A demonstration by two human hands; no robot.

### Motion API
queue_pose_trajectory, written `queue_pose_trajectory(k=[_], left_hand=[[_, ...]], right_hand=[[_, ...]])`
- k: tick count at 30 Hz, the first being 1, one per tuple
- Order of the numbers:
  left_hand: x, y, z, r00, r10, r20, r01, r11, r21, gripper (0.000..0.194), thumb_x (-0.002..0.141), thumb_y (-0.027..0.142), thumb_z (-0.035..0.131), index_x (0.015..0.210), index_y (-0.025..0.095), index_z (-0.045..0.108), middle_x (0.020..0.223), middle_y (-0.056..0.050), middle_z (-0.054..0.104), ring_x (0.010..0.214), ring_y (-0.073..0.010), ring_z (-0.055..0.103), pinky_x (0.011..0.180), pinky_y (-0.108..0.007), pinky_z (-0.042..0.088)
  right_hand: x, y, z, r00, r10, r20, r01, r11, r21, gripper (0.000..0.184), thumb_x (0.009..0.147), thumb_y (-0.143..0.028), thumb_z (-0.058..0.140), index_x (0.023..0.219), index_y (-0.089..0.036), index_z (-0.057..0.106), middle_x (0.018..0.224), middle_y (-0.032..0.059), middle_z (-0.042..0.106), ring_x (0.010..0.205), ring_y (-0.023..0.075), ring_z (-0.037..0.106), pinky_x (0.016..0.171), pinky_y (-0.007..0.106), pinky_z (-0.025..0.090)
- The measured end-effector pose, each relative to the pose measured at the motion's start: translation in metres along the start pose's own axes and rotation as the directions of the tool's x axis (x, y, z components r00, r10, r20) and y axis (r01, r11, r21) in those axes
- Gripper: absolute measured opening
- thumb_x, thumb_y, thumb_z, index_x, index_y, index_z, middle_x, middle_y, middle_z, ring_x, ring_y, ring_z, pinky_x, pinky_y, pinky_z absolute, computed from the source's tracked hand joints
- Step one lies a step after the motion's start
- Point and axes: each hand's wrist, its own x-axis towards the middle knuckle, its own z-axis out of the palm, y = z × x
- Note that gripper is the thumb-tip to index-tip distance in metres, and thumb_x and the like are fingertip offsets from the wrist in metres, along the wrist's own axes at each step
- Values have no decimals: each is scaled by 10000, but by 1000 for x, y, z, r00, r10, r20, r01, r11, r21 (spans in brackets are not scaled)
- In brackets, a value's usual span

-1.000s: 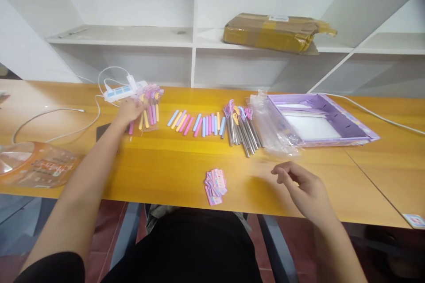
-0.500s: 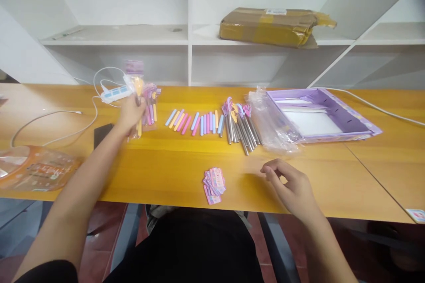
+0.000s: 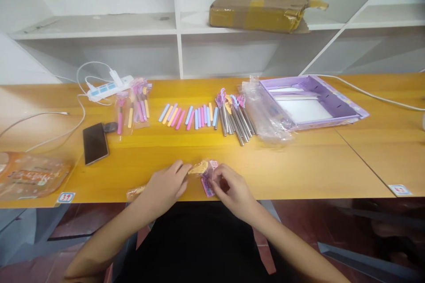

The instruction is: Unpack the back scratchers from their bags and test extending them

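Observation:
At the front edge of the table, my left hand (image 3: 169, 183) is closed around a back scratcher (image 3: 199, 168) in a clear plastic bag. Its yellow claw head points right, and the handle end of the bag (image 3: 134, 192) sticks out behind the wrist. My right hand (image 3: 234, 190) pinches the other end of the bag; the fingertips partly hide it. Beneath lies a small stack of pink and purple cards (image 3: 208, 188), mostly covered by the bag and fingers.
Bagged back scratchers (image 3: 141, 101) lie at the back left beside a power strip (image 3: 109, 88). Coloured handles (image 3: 199, 117) form a row near metal rods with claw heads (image 3: 237, 119). Plastic bags (image 3: 265, 115) adjoin a purple box (image 3: 332, 121). A phone (image 3: 95, 143) lies left.
My left hand has brought a bagged yellow back scratcher from the back left to the front middle. My right hand has moved left and now pinches the bag's end. The view has shifted.

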Motion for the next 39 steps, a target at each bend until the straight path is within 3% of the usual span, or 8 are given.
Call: queue_pose_trajectory(k=[3,7,11,15,18,22,29,39], left_hand=[[6,5,0,996,31,-86,-34,999,-37,446,1145,394,567,1576,284,532,1198,-81,746,938,-253,777,752,-331,565],[5,9,2,992,94,-86,-98,994,-46,433,1179,328,475,1608,359,524,1037,-32,746,847,-222,762,717,-316,541],[0,8,0,990,89,-111,-96,993,-61,343,1125,207,496,1438,279,618,1096,-56,749,926,-229,756,771,-332,561],[-1,16,-3,985,99,-138,-108,992,-58,294,973,74,538,1196,243,628,1065,-64,745,980,-262,738,826,-386,586],[1,27,1,970,113,-216,-131,989,-69,287,946,79,558,1185,232,603,1074,-88,758,990,-287,740,845,-422,603],[4,37,12,921,189,-339,-237,966,-105,227,1103,271,585,1323,218,595,1103,-99,795,976,-280,781,835,-412,620],[6,28,15,937,188,-296,-268,928,-259,214,1164,321,517,1006,233,631,881,-18,738,752,-183,704,689,-335,540],[14,18,27,808,405,-428,-451,893,-6,204,1143,252,528,1028,214,692,845,-32,754,773,-191,721,695,-347,547]], right_hand=[[3,5,2,997,-44,-65,41,998,-51,77,1070,-175,626,1081,-250,609,1017,54,608,774,173,615,631,295,545],[4,8,-2,968,-74,-241,47,992,-117,264,984,-239,786,1079,-261,541,1109,82,595,969,240,681,745,367,622],[1,8,-6,984,-127,-122,105,979,-172,610,901,-364,918,1377,-264,549,1286,144,661,1210,335,693,978,510,643],[-1,4,-4,985,-81,-151,57,986,-154,195,1084,-242,682,1265,-279,620,1052,64,718,845,219,718,776,389,637],[-2,2,-6,987,-64,-149,51,994,-93,144,1105,-199,634,1223,-280,651,959,28,704,705,172,642,700,350,603],[-3,0,-8,993,-76,-94,74,997,-23,187,1105,-191,631,1265,-285,649,983,30,718,745,174,665,709,345,612],[0,3,3,961,-211,-178,184,971,-153,463,1010,-184,748,1407,-291,537,1170,106,650,1008,262,695,818,445,654],[2,11,-2,897,-358,-257,259,900,-351,388,975,-17,679,1226,-312,655,1157,86,607,1042,255,681,820,433,645]])
